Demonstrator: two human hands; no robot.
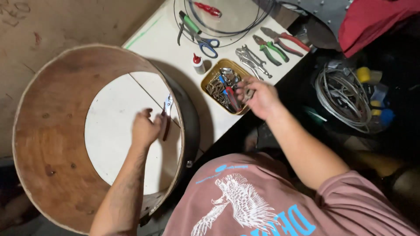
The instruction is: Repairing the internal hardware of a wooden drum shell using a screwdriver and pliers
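Drum shell (pixel 48 144), a wide ring of bare plywood with a dark outer band, lay on its side at the left end of a white table (pixel 162 39), its open mouth facing the camera. Inside it, the left hand (pixel 144 129) was closed around small pliers (pixel 167 109), whose jaws pointed up against the shell's right wall. Just right of the shell stood a small white glue bottle with a red cap (pixel 198 63), and beside that a shallow brass-coloured tray (pixel 209 81) full of small metal parts and a few screwdrivers. The right hand (pixel 258 98) reached into this tray with fingers curled over the parts; whether it had gripped one could not be told. Farther back on the table lay blue-handled scissors (pixel 205 43), a green-handled tool (pixel 190 22), a loop of black cable (pixel 227 30), silver locking pliers (pixel 253 61) and two further pliers, green-handled (pixel 271 49) and red-handled (pixel 286 40). At the far right, off the table, sat a coil of grey wire (pixel 341 98). Judged risks: with attention divided between both hands, the small pliers could slip off the curved wall and mar the wood; the tray sat near the table edge, so a careless pull might tip it and scatter the parts
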